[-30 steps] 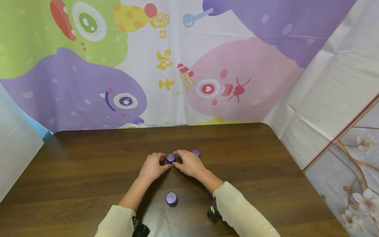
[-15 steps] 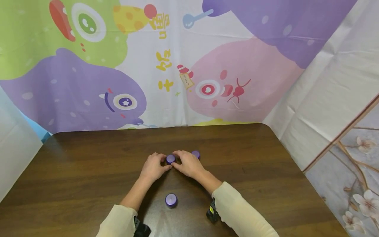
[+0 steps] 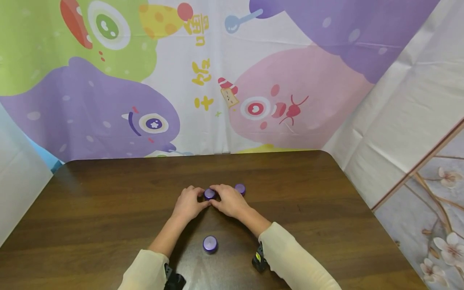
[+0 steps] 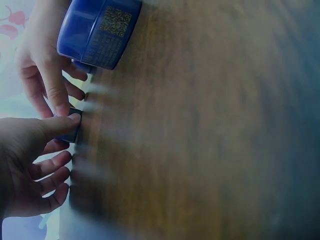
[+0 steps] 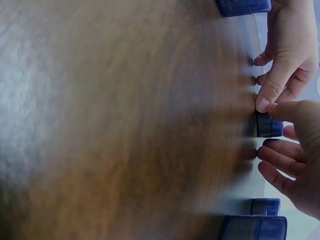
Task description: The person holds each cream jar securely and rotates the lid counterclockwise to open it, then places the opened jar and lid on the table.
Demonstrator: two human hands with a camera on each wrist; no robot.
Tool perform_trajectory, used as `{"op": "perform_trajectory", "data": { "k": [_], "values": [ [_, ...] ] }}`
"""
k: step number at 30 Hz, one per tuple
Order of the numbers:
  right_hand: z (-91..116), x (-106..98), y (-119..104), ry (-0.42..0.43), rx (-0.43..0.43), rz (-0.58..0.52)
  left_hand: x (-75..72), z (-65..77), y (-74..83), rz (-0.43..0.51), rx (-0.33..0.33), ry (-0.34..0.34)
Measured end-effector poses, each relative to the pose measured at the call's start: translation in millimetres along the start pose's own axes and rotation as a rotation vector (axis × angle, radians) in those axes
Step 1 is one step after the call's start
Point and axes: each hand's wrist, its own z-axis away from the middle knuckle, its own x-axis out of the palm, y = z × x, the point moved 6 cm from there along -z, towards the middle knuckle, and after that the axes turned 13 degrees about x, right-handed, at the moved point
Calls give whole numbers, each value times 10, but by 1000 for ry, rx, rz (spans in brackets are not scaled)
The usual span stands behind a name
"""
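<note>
A small round purple jar (image 3: 209, 194) stands on the table between both hands. On its left side, my left hand (image 3: 187, 204) holds it with thumb and fingers bent around it. The right hand (image 3: 230, 201) grips the opposite side, and the two thumbs meet at the jar's near side. Both wrist views show thumbs on the dark blue-looking jar (image 5: 270, 125), its lower part dark, with the other fingertips down near the tabletop.
Another purple jar (image 3: 210, 244) stands nearer, between the forearms; the left wrist view shows a printed code on a jar (image 4: 100, 32). Just beyond the right hand is a further jar (image 3: 240, 189). The wooden table (image 3: 308, 209) ends at a cartoon-printed cloth (image 3: 203, 133).
The right hand has shifted very slightly left, so more of the jar beyond it shows. Otherwise the hands and jars stay in place.
</note>
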Motion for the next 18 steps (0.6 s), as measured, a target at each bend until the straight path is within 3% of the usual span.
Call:
{"op": "perform_trajectory", "data": {
  "k": [18],
  "values": [
    [23,2,-11,-11,17,-19,7,10,24,22,13,-6]
  ]
}}
